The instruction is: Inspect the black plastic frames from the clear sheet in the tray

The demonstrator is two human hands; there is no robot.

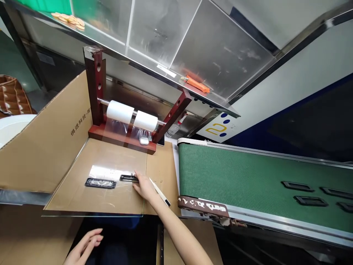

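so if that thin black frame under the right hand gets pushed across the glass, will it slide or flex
The black frame looks flat and thin, so it probably slides easily on the smooth glass sheet. Open-centred and slim, it is likely light and somewhat bendy. The right hand touches one end.

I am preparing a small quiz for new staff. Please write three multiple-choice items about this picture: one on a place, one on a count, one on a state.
1. Where does the right hand rest?
A. on the green belt
B. on a black frame on the glass plate
C. on the white rolls

2. How many white rolls sit on the rod?
A. one
B. two
C. four

3. What is the left hand doing?
A. holding nothing, fingers open
B. gripping a frame
C. holding the orange tool

Answers:
1 B, its fingertips touch the black frame on the glass plate.
2 B, two rolls lie side by side.
3 A, it hangs below the plate's edge with loose fingers.
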